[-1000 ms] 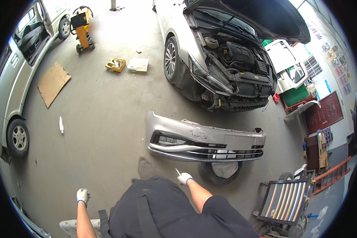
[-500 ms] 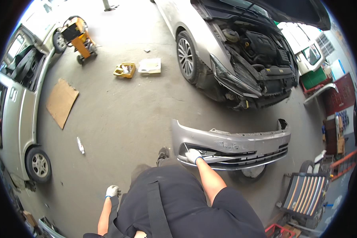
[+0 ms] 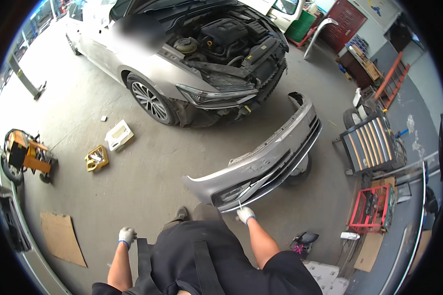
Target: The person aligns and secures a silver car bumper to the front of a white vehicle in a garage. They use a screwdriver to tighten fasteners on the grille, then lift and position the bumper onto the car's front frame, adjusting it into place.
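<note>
My right hand (image 3: 245, 215), in a white glove with a blue cuff, is closed around a thin pale rod-like tool (image 3: 239, 203). The tool's upper end points at the near lower corner of a silver-grey car bumper (image 3: 261, 164); contact cannot be made out. Scuffs mark the bumper's painted face, and dark grille slats with a bright trim strip run along its lower edge. Part of a wheel (image 3: 300, 169) shows under it. Out to my left, my gloved left hand (image 3: 127, 235) hangs in the air, fingers loosely bent, holding nothing visible.
Ahead stands a silver car (image 3: 182, 78), hood up and front end bare. A yellow tool case (image 3: 97, 158) and a white case (image 3: 119, 135) lie on the floor. Cardboard (image 3: 63, 238) is at left. Right are a slatted rack (image 3: 368, 142) and a red crate (image 3: 371, 209).
My view has swung to the right, so the car and bumper sit further left and turned. My right hand has drawn back from the bumper's lamp opening to its lower edge, still with the tool.
</note>
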Available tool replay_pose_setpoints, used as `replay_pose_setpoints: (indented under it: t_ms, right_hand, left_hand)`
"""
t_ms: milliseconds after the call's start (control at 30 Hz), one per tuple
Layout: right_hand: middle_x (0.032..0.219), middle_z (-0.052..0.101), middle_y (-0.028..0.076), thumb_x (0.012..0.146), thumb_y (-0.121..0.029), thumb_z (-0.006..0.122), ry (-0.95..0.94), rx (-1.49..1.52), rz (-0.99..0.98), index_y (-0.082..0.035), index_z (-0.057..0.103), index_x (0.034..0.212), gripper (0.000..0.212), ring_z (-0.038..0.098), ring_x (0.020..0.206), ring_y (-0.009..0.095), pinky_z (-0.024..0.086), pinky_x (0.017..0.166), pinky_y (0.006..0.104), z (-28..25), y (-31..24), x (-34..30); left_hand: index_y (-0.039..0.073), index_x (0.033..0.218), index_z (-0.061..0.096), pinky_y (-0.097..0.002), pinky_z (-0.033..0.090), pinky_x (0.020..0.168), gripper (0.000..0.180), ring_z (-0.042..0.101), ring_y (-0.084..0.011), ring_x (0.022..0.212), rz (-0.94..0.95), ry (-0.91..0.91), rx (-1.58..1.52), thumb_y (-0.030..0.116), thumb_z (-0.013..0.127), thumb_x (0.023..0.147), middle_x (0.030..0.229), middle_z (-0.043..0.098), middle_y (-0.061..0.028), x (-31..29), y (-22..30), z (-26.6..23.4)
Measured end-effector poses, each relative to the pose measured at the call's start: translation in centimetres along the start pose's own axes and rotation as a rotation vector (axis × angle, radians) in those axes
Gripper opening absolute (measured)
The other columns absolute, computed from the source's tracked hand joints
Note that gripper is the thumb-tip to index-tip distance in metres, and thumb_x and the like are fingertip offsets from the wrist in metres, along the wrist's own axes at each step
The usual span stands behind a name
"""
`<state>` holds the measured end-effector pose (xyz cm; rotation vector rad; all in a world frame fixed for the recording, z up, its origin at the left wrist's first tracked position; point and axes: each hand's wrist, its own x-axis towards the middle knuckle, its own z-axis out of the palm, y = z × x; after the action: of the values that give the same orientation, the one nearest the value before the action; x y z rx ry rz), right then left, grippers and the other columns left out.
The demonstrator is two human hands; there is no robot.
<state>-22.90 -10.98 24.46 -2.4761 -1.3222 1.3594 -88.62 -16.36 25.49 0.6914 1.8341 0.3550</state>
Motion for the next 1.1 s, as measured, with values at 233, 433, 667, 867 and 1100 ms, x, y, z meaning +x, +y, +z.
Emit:
replay_pose_setpoints:
  t_ms: [233,433,667,867,1100]
  right_hand:
    - [0.074,0.074,0.018,0.088,-0.024,0.057,0.05,0.349,0.361,0.0,0.073,0.083,0.03,0.072,0.066,0.027,0.056,0.064,0.042,6.8,3.3,-8.9]
    - [0.08,0.075,0.017,0.092,-0.026,0.058,0.095,0.391,0.32,0.002,0.071,0.101,0.032,0.072,0.067,0.025,0.056,0.065,0.04,5.6,-1.9,-10.9]
    - [0.078,0.075,0.014,0.095,-0.025,0.061,0.189,0.396,0.26,-0.001,0.069,0.103,0.026,0.069,0.065,0.021,0.055,0.061,0.0366,2.9,-2.4,-10.1]
    - [0.076,0.074,0.014,0.095,-0.025,0.062,0.164,0.371,0.312,0.001,0.067,0.096,0.026,0.068,0.064,0.021,0.054,0.06,0.0373,3.3,0.6,-11.6]
    - [0.075,0.073,0.014,0.096,-0.022,0.062,0.156,0.479,0.355,0.0,0.066,0.099,0.022,0.067,0.061,0.021,0.052,0.056,0.0369,4.9,5.2,-13.0]
  left_hand:
    - [0.0,0.113,0.067,-0.0341,0.05,0.057,0.029,0.069,-0.0218,0.068,0.038,-0.049,-0.015,0.018,0.056,0.093,0.089,0.073,-0.0144,5.6,13.3,-3.7]
    - [-0.002,0.112,0.069,-0.0354,0.052,0.058,0.03,0.07,-0.0233,0.068,0.003,-0.2,0.108,0.018,0.056,0.093,0.09,0.074,-0.0147,7.1,14.4,-0.9]
    - [-0.006,0.109,0.07,-0.0374,0.06,0.07,0.028,0.072,-0.0258,0.079,-0.075,-0.299,0.222,0.014,0.06,0.092,0.092,0.074,-0.0169,8.1,11.1,0.6]
    - [-0.005,0.107,0.072,-0.0368,0.059,0.07,0.027,0.071,-0.0244,0.077,-0.045,-0.288,0.309,0.016,0.06,0.093,0.091,0.074,-0.0151,9.3,11.4,1.3]
    - [-0.001,0.112,0.07,-0.037,0.058,0.066,0.028,0.072,-0.024,0.075,-0.041,-0.332,0.413,0.017,0.058,0.095,0.094,0.075,-0.0134,8.4,12.2,4.6]
